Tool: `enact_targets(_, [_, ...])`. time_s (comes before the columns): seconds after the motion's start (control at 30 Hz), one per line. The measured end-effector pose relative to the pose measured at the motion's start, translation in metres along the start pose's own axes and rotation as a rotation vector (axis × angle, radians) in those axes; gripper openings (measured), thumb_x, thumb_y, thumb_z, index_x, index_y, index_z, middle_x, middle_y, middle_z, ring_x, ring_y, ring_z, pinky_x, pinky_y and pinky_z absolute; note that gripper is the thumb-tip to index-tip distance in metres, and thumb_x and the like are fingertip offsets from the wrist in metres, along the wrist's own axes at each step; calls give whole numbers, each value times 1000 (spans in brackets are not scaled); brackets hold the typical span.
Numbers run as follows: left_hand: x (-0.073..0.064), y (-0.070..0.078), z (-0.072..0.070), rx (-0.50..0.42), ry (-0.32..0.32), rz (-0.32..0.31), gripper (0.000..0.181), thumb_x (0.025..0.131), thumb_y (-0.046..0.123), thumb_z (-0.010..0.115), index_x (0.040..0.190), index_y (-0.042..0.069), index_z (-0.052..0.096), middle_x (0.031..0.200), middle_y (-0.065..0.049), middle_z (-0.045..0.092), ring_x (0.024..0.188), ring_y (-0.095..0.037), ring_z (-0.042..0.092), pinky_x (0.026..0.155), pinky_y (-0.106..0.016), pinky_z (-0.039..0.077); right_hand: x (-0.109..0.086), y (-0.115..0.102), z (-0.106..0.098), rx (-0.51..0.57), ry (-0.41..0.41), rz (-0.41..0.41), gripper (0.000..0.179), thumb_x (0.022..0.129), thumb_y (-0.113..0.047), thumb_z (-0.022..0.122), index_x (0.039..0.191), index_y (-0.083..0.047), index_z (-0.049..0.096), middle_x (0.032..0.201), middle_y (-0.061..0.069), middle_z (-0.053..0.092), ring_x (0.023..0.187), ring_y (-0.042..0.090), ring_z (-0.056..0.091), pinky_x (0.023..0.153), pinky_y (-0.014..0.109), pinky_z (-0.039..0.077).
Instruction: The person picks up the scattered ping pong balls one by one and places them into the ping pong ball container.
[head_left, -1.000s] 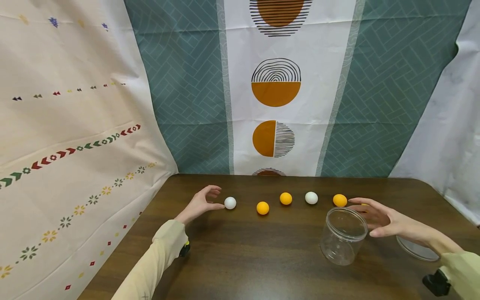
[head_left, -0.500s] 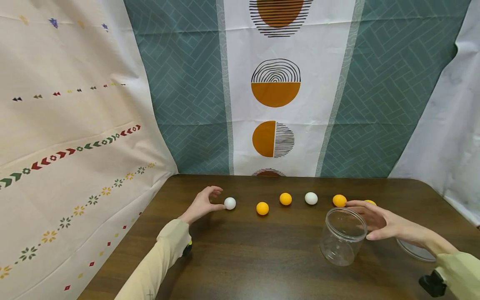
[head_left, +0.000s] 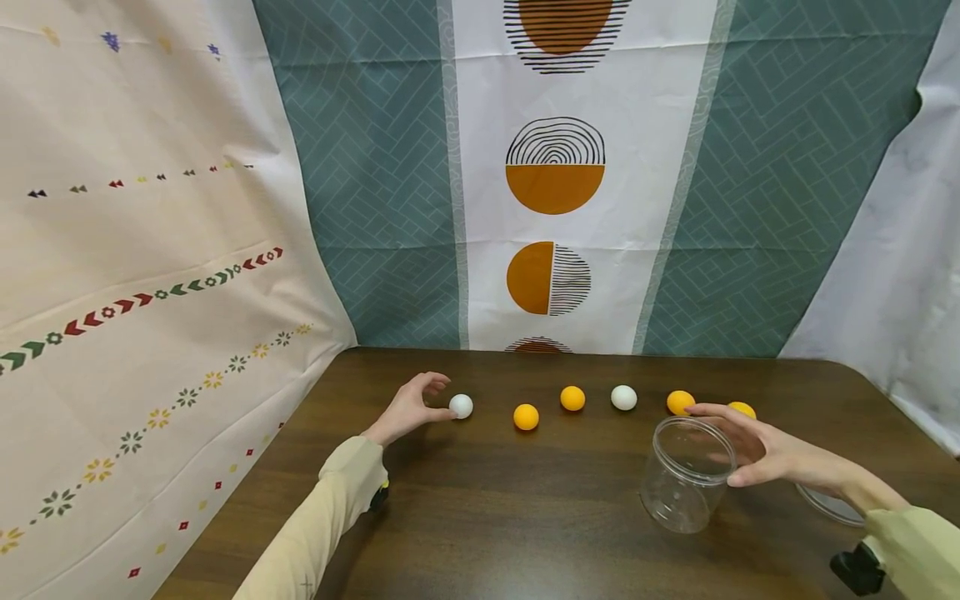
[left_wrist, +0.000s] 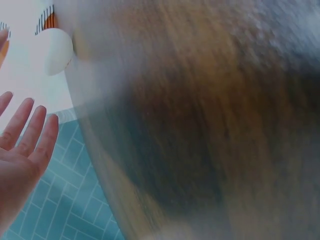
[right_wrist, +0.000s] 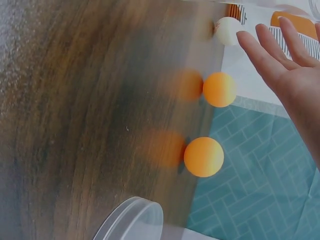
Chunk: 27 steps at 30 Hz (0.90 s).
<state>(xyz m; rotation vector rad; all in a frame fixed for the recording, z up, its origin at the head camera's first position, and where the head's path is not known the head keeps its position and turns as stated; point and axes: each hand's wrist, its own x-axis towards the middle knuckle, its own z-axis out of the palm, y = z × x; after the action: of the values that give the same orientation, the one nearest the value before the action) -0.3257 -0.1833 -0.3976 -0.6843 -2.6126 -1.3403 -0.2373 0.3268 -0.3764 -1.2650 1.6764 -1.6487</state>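
A white ping-pong ball (head_left: 461,407) lies at the left of the row on the table. My left hand (head_left: 411,408) is beside it, thumb tip right at its left side, the other fingers held apart from it. The left wrist view shows this hand (left_wrist: 25,150) with spread fingers below the white ball (left_wrist: 54,51). A clear open-topped jar (head_left: 686,500) stands upright on the right. Around its right side is my right hand (head_left: 780,450), thumb at the rim and fingers behind, partly seen through the plastic. These fingers (right_wrist: 265,57) look extended in the right wrist view.
To the right of the left white ball lie an orange ball (head_left: 526,417), another orange ball (head_left: 572,398), a second white ball (head_left: 623,397) and two more orange balls, one (head_left: 680,402) close behind the jar. A clear round lid (head_left: 831,505) lies partly under the right forearm. Patterned cloths (head_left: 390,208) hang behind the table.
My right hand has moved left, from beside the jar to its rim, uncovering the rightmost orange ball. My left hand has shifted slightly right at the white ball. The balls and jar stay put.
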Motion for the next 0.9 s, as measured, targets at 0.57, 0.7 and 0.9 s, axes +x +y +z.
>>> enact_targets(0.57, [11,-16,6,18,-23,-36,59,69,20,80,117,-1,51,113,-18,52,103,-32,48,86,-49,38,5,3,5,-42,15,-16,77,77,24,44,138,8,0,141,26,11,127,33,22,96,37,31])
enact_targets(0.7, [12,-17,9,24,-27,-48,59,70,20,79,117,-1,51,113,-19,52,103,-32,49,86,-49,37,6,3,6,-53,19,-21,75,78,24,44,138,8,3,138,31,13,127,35,23,96,38,32])
enact_targets(0.9, [14,-16,10,13,-49,-48,57,71,18,79,117,-1,51,112,-18,52,102,-32,50,85,-48,38,8,3,8,-65,30,-21,74,78,23,45,138,8,5,135,34,16,125,37,25,94,41,33])
